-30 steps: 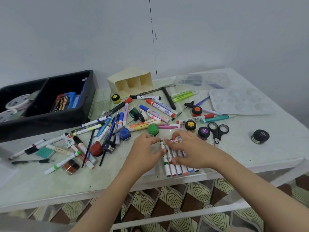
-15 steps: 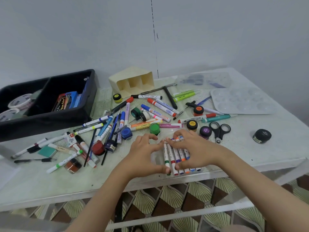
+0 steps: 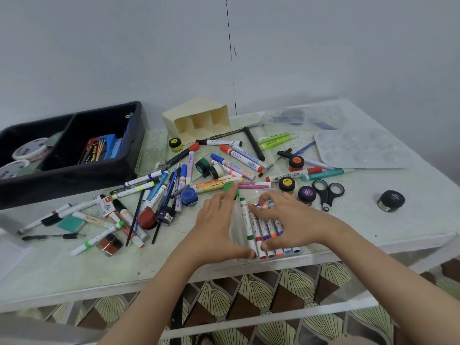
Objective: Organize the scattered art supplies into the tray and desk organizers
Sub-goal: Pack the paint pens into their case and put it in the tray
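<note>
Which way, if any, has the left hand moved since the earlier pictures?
Yes. Against the unmoved green paint jar, the left hand has spread: its fingers now reach up beside the jar, its thumb has slid toward the near table edge.

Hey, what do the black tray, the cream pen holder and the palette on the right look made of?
Black tray: likely moulded plastic, slightly glossy, with soft highlights along its rim. Cream pen holder: probably matte plastic, given its thin, even divider walls. Palette: translucent, glossy plastic; light glints off its round wells.
</note>
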The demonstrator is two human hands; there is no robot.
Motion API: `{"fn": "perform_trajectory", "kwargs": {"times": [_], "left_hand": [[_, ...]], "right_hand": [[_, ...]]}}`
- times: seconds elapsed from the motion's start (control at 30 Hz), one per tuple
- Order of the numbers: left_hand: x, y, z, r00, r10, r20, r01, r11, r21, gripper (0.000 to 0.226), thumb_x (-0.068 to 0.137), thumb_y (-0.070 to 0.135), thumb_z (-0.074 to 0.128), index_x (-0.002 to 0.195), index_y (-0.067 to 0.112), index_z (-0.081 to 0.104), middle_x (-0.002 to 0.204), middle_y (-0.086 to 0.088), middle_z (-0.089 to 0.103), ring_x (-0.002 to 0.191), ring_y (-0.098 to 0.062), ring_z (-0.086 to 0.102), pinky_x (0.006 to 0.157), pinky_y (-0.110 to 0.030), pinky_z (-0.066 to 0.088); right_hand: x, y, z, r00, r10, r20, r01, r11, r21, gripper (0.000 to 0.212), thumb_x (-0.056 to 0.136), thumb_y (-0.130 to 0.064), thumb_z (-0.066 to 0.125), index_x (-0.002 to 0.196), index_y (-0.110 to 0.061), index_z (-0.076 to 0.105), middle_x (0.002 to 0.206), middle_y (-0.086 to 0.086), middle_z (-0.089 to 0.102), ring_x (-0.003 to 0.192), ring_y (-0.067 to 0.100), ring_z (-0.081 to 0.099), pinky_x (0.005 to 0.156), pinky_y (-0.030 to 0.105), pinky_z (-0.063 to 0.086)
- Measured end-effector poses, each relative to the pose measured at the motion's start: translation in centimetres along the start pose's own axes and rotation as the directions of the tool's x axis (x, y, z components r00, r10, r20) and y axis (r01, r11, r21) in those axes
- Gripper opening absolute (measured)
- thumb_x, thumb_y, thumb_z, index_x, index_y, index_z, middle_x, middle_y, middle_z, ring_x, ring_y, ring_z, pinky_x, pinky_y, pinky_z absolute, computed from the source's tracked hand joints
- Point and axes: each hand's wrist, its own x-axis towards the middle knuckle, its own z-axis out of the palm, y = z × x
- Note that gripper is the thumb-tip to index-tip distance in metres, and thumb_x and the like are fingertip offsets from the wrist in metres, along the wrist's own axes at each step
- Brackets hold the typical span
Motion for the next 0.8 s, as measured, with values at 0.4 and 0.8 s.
{"fn": "perform_trajectory", "kwargs": {"times": [0.4,0.8], "left_hand": [[0.31,0.19,-0.68,0.997,0.002,0.077,-0.012,0.990,0.137,0.108,0.056,0.080,0.059,0.147,0.030,0.028,0.149,0.015,-0.001,0.130,0.003,-0.006,0.113,-0.038,0.009],[0.05,0.84,-0.15,1.000,0.003,0.027,-0.006,0.997,0.081,0.084,0.076,0.064,0.061,0.146,0.028,0.031,0.156,0.012,-0.001,0.135,0.000,-0.004,0.113,-0.037,0.008]], "right_hand": [[0.03,0.10,0.07,1.000,-0.001,-0.014,0.001,1.000,0.007,0.087,0.076,-0.060,0.063,0.148,-0.036,0.021,0.141,-0.009,0.018,0.130,0.018,0.021,0.107,0.038,0.030],[0.07,0.21,0.13,1.000,-0.004,-0.015,0.005,1.000,0.027,0.086,0.076,-0.060,0.062,0.148,-0.036,0.023,0.140,-0.011,0.018,0.128,0.018,0.022,0.106,0.038,0.031]]}}
